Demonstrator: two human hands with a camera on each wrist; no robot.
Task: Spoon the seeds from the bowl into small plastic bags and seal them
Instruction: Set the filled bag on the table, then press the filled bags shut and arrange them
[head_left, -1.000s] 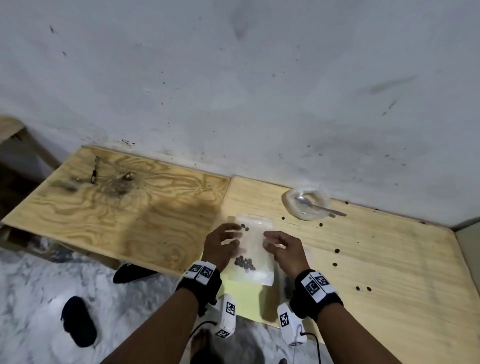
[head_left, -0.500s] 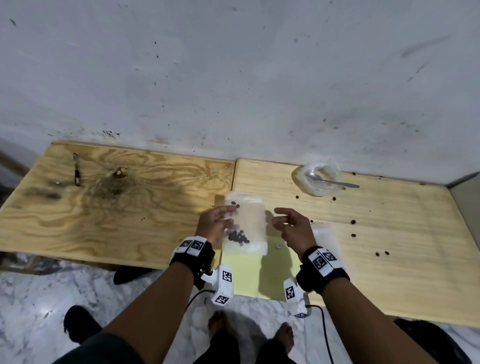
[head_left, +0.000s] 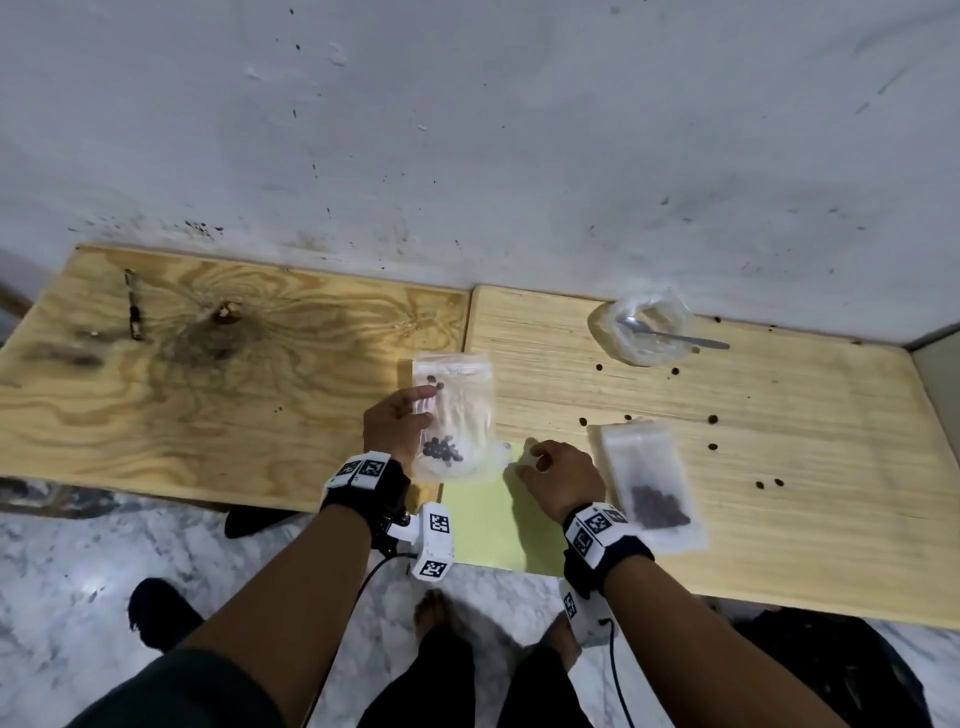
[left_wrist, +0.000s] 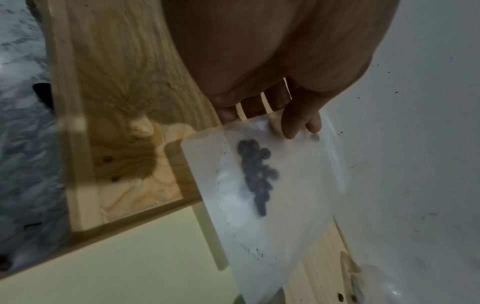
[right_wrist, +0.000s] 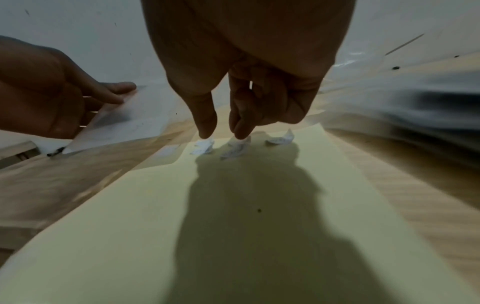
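Lowered since the earlier frame, the right hand (head_left: 558, 475) is now poised with loosely curled fingers, nothing held, just above paper scraps (right_wrist: 233, 149) on the table (head_left: 779, 467), while the seed bag (head_left: 454, 415) is pinched upright by the left hand (head_left: 397, 423) just to its left.

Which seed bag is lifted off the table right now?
The bag in the left hand, the held bag; the other bag lies flat on the table beside the right wrist.

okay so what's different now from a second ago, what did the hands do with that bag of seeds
The right hand let go of the bag and dropped to the paper scraps on the yellow sheet, fingers just above them. The left hand now holds the bag alone. Bowl, spoon and second bag lie unmoved.
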